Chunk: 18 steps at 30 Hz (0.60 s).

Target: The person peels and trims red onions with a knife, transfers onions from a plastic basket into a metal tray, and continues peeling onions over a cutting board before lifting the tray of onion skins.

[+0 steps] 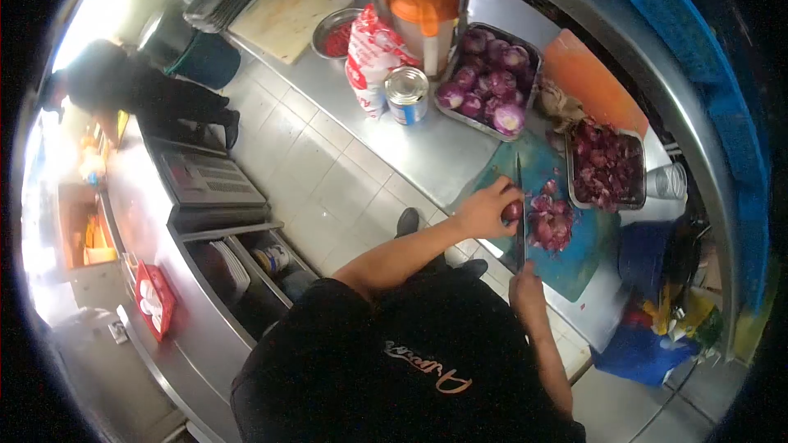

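My left hand [486, 212] is closed around a red onion [512, 211] on the green cutting board [574, 272]. In my right hand [526, 287] is the handle of a knife [520, 197], its blade pointing away from me and lying close beside the onion. Cut red onion pieces [551, 226] are heaped on the board just right of the blade. Beyond the board, a metal tray holds several peeled whole red onions [492, 80]. To the right, another metal tray is filled with dark onion pieces or skins [606, 166]; I cannot tell which.
Left along the steel counter [435, 152] stand a tin can [407, 95], a red-and-white bag [369, 61] and an orange-lidded jug [423, 0]. An orange board [593, 78] lies behind the trays. A clear cup [666, 182] is at the right edge. Another person [139, 86] stands far left.
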### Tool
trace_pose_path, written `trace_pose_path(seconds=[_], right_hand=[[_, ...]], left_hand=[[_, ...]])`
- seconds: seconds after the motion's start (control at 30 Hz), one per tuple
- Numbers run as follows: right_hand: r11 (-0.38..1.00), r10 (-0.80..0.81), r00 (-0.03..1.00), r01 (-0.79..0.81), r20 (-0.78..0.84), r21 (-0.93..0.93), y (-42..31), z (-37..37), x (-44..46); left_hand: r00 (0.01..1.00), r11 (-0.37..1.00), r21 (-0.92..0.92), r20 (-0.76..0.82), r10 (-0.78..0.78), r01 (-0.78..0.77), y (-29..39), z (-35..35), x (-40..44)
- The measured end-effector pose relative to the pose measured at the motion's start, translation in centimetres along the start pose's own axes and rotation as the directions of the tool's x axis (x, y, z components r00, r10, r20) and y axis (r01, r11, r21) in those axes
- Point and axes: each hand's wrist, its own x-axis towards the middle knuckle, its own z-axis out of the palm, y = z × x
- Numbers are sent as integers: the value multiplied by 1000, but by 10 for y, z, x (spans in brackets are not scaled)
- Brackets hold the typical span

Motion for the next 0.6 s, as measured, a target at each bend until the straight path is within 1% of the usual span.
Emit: trace_pose_path(seconds=[0.03,0.1,0.13,0.17,0.2,0.27,0.3,0.4,0.43,0.5,0.53,0.57,0.6], right_hand=[[997,-34,999,36,-29,65,-3,0,5],[999,-6,997,9,-74,34,-12,0,9],[1000,13,995,-11,-98,16,-14,-1,9],[999,-25,991,29,-131,31,-11,0,7],[997,-25,990,35,-136,68,-12,-1,8],[988,-20,990,40,-140,146,-14,1,9],[990,28,993,-11,-117,141,-14,-1,8],[969,59,987,-21,-148,247,-7,7,6],[939,170,979,-127,-110,320,-14,3,3],[928,84,978,-8,-189,372,12,23,15],[916,64,970,37,-236,399,17,25,13],[920,73,969,26,-234,392,22,26,9],[922,87,970,8,-228,388,11,22,9]], left_hand=[[1000,1000,10,20,0,0,1,-2,-1],[999,999,43,39,10,-11,6,-4,-1],[999,990,138,29,33,-36,11,-5,-2],[998,971,234,19,56,-59,16,-6,-2],[997,942,327,12,75,-75,22,-10,-1],[989,922,383,148,3,-61,21,-14,1],[976,911,408,214,-32,-59,21,-15,2],[964,876,478,256,-73,-61,22,-15,3],[971,934,356,235,-47,-41,23,-16,4],[977,996,82,211,17,-35,24,-21,7],[990,994,21,96,102,-104,14,-13,7],[985,984,-45,-15,173,-173,1,1,3],[976,977,-15,-63,210,-211,-10,11,0]])
